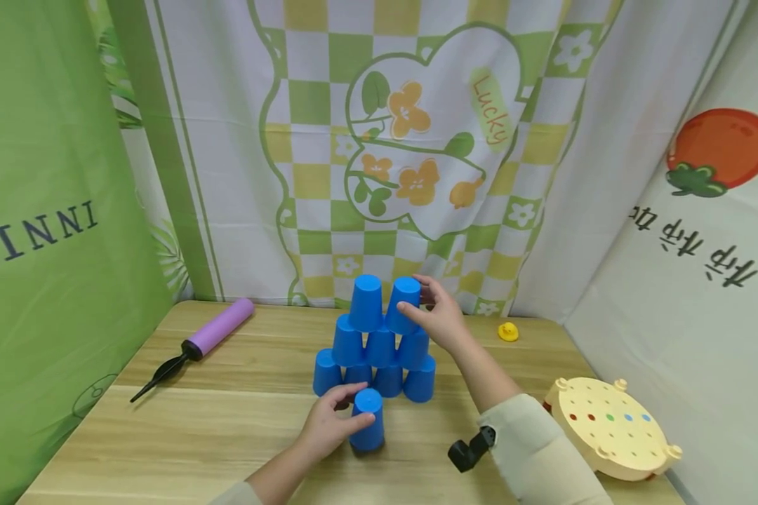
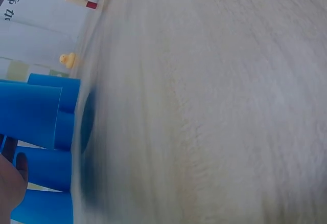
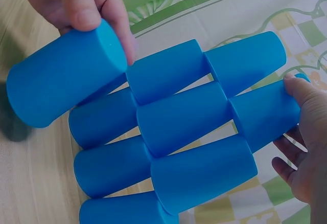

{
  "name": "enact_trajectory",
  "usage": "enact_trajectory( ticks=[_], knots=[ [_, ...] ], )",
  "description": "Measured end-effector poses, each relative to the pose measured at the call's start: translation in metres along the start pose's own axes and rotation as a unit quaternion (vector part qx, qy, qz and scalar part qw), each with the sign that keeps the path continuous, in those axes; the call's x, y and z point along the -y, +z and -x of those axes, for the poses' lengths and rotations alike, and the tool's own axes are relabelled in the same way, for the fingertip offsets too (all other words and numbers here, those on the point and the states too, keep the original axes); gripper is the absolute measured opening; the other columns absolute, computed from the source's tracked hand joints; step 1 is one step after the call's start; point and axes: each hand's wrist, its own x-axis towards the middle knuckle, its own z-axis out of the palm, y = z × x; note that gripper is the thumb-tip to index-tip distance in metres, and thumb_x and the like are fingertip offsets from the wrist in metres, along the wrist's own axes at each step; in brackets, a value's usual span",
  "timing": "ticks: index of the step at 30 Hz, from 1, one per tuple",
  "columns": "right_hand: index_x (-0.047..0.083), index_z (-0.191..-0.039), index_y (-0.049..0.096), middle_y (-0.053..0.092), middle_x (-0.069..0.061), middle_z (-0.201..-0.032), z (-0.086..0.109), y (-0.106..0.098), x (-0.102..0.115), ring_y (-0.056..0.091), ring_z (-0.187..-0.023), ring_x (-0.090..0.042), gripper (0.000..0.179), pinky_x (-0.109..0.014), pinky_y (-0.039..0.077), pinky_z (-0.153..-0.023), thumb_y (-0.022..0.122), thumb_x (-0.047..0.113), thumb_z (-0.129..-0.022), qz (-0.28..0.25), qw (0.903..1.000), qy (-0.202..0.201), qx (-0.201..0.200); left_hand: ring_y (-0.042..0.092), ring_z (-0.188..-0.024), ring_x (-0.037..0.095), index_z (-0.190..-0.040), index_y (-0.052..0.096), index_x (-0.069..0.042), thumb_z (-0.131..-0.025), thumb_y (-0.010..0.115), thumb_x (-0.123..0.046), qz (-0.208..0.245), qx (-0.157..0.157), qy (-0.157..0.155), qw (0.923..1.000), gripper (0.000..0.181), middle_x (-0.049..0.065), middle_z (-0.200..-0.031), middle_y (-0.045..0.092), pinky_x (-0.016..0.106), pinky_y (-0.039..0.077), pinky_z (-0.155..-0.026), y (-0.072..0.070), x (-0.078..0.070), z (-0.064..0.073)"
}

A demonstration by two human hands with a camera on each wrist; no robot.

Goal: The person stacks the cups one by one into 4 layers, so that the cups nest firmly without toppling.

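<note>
Blue cups stand mouth down in a stacked pyramid: several in the bottom row, three in the middle row [image 1: 380, 347], two on top. My right hand [image 1: 441, 315] pinches the top right cup [image 1: 404, 301] between thumb and fingers; this cup rests on the middle row. Beside it sits the top left cup [image 1: 366, 305]. In front of the pyramid, my left hand [image 1: 325, 426] grips a separate blue cup [image 1: 368, 424] near its closed end. The right wrist view shows that held cup [image 3: 64, 81] tilted in the image, with a shadow beside it.
A purple hand pump [image 1: 224, 328] with a black nozzle lies on the table's left side. At the back right sits a yellow toy duck [image 1: 508, 332]. A cream round pegboard-like piece [image 1: 613, 424] is at the right edge. Printed curtains [image 1: 227, 140] stand behind the wooden table [image 1: 240, 428].
</note>
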Motion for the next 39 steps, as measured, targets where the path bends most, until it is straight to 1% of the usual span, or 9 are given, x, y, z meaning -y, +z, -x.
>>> enact_trajectory(
  ticks=[6,11,13,16,23,27,30,33,39],
  knots=[
    [0.021,-0.148,0.039,0.052,-0.015,-0.142,0.001,0.0,-0.002,0.051,-0.129,-0.035,0.067,-0.056,0.045,-0.105,0.069,0.037,-0.091,0.0,1.0,0.005,0.003,0.056,-0.115,0.025,-0.13,0.062,-0.009,-0.085,0.077,-0.028,-0.006,-0.008,0.01,0.9999,0.051,0.012,-0.13,0.061,0.053,0.047,-0.102,-0.01,-0.015,0.0],
    [0.021,-0.149,0.037,0.05,-0.014,-0.145,0.002,0.0,-0.004,0.05,-0.13,-0.035,0.069,-0.056,0.044,-0.106,0.07,0.037,-0.09,-0.005,1.0,0.007,0.001,0.057,-0.112,0.024,-0.13,0.063,-0.01,-0.085,0.077,-0.025,-0.022,-0.008,0.033,0.9992,0.05,0.01,-0.126,0.064,0.049,0.049,-0.098,-0.025,-0.039,-0.005],
    [0.02,-0.15,0.037,0.049,-0.014,-0.146,0.002,-0.001,-0.005,0.05,-0.131,-0.035,0.07,-0.056,0.044,-0.106,0.07,0.037,-0.09,-0.005,1.0,0.008,0.0,0.056,-0.109,0.022,-0.131,0.062,-0.01,-0.085,0.077,-0.025,-0.032,-0.004,0.048,0.9983,0.05,0.01,-0.123,0.064,0.042,0.049,-0.093,-0.031,-0.051,-0.009],
    [0.02,-0.149,0.037,0.05,-0.014,-0.145,0.003,-0.002,-0.007,0.05,-0.13,-0.035,0.07,-0.056,0.044,-0.106,0.07,0.036,-0.09,-0.004,1.0,0.007,-0.001,0.054,-0.103,0.021,-0.132,0.061,-0.007,-0.085,0.077,-0.023,-0.039,-0.006,0.088,0.9953,0.052,0.013,-0.117,0.064,0.038,0.047,-0.087,-0.04,-0.073,-0.017],
    [0.018,-0.147,0.04,0.053,-0.016,-0.142,0.005,0.0,-0.011,0.05,-0.13,-0.037,0.069,-0.057,0.043,-0.106,0.072,0.034,-0.089,-0.007,1.0,0.005,0.0,0.054,-0.1,0.02,-0.131,0.061,-0.003,-0.085,0.076,-0.016,-0.055,-0.037,0.184,0.9807,0.05,0.015,-0.117,0.066,0.042,0.047,-0.085,-0.056,-0.132,-0.042],
    [0.017,-0.147,0.04,0.053,-0.016,-0.142,0.006,0.002,-0.013,0.049,-0.131,-0.038,0.069,-0.058,0.042,-0.107,0.073,0.033,-0.089,-0.012,0.9998,0.013,0.002,0.057,-0.103,0.024,-0.131,0.061,-0.004,-0.085,0.074,-0.009,-0.065,-0.055,0.219,0.9721,0.048,0.016,-0.12,0.066,0.04,0.048,-0.085,-0.06,-0.161,-0.059],
    [0.016,-0.146,0.04,0.053,-0.016,-0.142,0.005,0.003,-0.015,0.049,-0.131,-0.037,0.068,-0.058,0.042,-0.107,0.072,0.034,-0.089,-0.013,0.9998,0.017,0.003,0.058,-0.107,0.026,-0.132,0.06,-0.006,-0.087,0.072,-0.013,-0.067,-0.064,0.216,0.972,0.047,0.015,-0.123,0.065,0.037,0.048,-0.087,-0.06,-0.179,-0.073],
    [0.016,-0.146,0.041,0.054,-0.015,-0.141,0.006,0.004,-0.016,0.05,-0.131,-0.036,0.067,-0.057,0.042,-0.108,0.072,0.034,-0.089,-0.01,0.9998,0.016,0.005,0.057,-0.11,0.025,-0.135,0.059,-0.009,-0.09,0.072,-0.021,-0.07,-0.072,0.196,0.9755,0.048,0.013,-0.124,0.065,0.036,0.047,-0.088,-0.059,-0.191,-0.087],
    [0.017,-0.145,0.042,0.056,-0.014,-0.138,0.005,0.004,-0.02,0.051,-0.13,-0.035,0.065,-0.056,0.041,-0.108,0.072,0.032,-0.089,-0.01,0.9999,0.013,0.005,0.057,-0.112,0.023,-0.138,0.057,-0.015,-0.09,0.071,-0.032,-0.07,-0.079,0.167,0.9803,0.053,0.009,-0.123,0.064,0.038,0.049,-0.09,-0.05,-0.201,-0.116]
  ],
)
